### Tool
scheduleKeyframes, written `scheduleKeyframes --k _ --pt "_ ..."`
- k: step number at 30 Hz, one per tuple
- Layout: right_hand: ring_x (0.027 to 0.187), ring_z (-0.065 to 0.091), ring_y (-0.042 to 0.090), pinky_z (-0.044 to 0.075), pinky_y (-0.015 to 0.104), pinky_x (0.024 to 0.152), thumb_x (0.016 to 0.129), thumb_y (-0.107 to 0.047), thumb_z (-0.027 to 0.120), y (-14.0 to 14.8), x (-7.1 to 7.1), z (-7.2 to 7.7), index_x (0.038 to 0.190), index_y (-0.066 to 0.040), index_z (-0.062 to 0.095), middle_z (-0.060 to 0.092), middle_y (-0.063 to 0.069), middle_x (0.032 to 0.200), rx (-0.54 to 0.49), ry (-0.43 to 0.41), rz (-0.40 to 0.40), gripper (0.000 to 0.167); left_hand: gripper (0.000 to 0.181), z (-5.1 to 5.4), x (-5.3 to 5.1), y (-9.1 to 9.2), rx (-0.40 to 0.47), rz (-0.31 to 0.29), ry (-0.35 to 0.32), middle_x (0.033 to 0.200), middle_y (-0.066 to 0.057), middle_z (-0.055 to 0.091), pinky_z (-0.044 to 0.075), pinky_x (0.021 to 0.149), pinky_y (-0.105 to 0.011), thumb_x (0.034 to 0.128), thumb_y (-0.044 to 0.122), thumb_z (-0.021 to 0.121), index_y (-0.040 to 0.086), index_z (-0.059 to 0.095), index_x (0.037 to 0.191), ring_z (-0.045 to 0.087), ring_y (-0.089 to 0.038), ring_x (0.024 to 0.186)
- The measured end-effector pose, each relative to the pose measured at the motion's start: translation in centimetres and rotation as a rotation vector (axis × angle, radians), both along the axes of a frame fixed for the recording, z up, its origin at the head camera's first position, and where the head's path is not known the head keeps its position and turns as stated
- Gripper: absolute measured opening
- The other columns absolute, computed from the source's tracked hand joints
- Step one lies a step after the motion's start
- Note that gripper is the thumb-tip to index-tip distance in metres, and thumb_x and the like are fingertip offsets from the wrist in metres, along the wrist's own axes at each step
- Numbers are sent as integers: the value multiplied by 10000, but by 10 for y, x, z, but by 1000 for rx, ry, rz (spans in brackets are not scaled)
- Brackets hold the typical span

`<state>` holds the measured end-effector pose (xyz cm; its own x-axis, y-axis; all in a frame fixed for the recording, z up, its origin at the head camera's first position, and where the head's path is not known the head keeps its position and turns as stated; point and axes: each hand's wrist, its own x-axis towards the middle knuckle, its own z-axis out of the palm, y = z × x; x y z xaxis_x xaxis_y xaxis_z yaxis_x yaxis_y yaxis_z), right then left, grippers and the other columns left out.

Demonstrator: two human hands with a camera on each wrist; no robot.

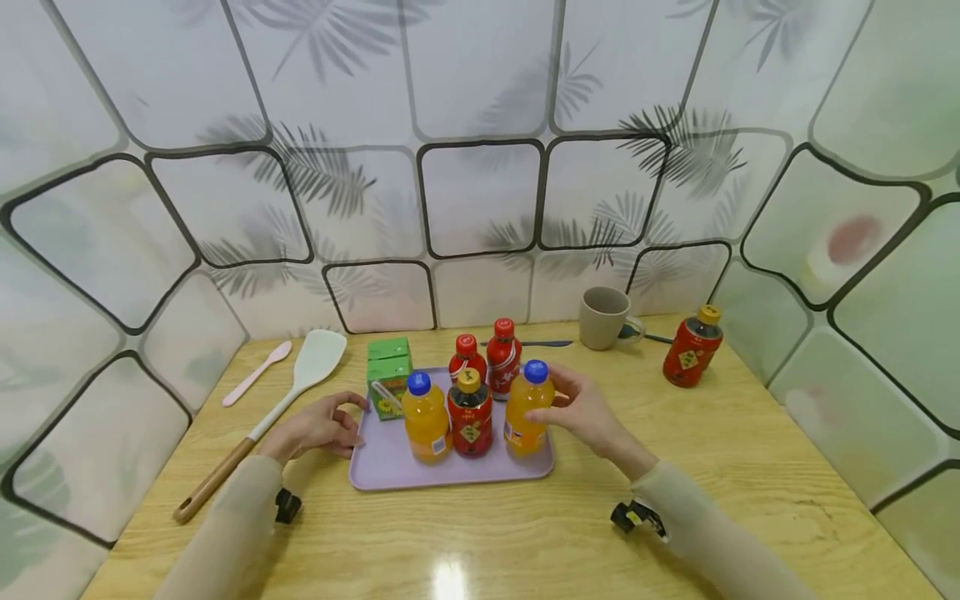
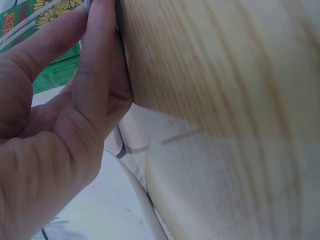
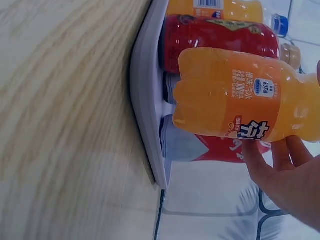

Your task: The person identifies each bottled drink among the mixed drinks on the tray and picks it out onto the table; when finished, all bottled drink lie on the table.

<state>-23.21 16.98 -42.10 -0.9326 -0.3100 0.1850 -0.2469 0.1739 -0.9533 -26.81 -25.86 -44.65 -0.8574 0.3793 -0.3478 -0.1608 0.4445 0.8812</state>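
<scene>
On the left, my left hand (image 1: 321, 427) pinches the left rim of a lavender tray (image 1: 390, 475). My right hand (image 1: 588, 414) grips an orange soda bottle (image 1: 528, 417) with a blue cap at the tray's right end. In the right wrist view the base of that orange soda bottle (image 3: 220, 92) appears slightly above the tray. Also on the tray stand another orange soda bottle (image 1: 427, 421), a dark drink bottle (image 1: 471, 421) with a red label and yellow cap, two red-capped bottles (image 1: 504, 354) behind, and green drink cartons (image 1: 387, 379) near my left hand.
Left of the tray lie a white spatula (image 1: 311, 367) with a wooden handle and a pink spoon (image 1: 258, 373). Behind stand a grey mug (image 1: 602, 318) and a dark utensil (image 1: 547, 343). Another yellow-capped bottle (image 1: 692, 348) stands far right. Patterned walls (image 1: 480, 200) enclose the wooden table (image 1: 600, 533).
</scene>
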Motion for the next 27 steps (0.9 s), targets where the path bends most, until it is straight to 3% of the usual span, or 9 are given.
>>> scheduleKeyframes --k 3,9,17,23,27 --pt "1144 607 249 493 494 1017 789 -108 809 6 -2 1 1389 -76 520 602 174 1331 -5 14 -24 667 583 1 1 0 -12 10 -8 817 -82 537 625 680 -356 834 -68 693 -25 406 1340 588 -160 676" --pt "1049 637 151 541 321 933 798 -104 802 19 -3 6 1392 -55 516 612 180 1303 -31 16 -65 661 582 3 1 0 -25 17 -6 824 -92 537 625 672 -350 836 -65 691 -16 408 1342 587 -166 675" --pt "1026 621 76 534 217 867 822 -80 779 42 -1 9 1363 -62 534 666 -145 1134 -56 42 -133 594 578 2 0 -1 -38 24 -18 824 -97 541 622 660 -332 836 -60 693 -6 417 1341 604 -167 660" --pt "1053 591 35 504 176 874 852 -101 756 62 -1 12 1359 -145 544 640 -204 1134 -56 31 -194 551 571 3 -1 -1 -40 17 -16 824 -100 550 619 649 -320 844 -60 680 -9 410 1345 618 -163 653" --pt "1060 589 -18 496 138 882 848 -152 770 74 -2 14 1391 -102 519 633 -233 1113 -8 43 -261 601 581 0 -1 0 -39 28 -27 833 -98 547 622 669 -331 843 -61 682 0 410 1353 619 -165 670"
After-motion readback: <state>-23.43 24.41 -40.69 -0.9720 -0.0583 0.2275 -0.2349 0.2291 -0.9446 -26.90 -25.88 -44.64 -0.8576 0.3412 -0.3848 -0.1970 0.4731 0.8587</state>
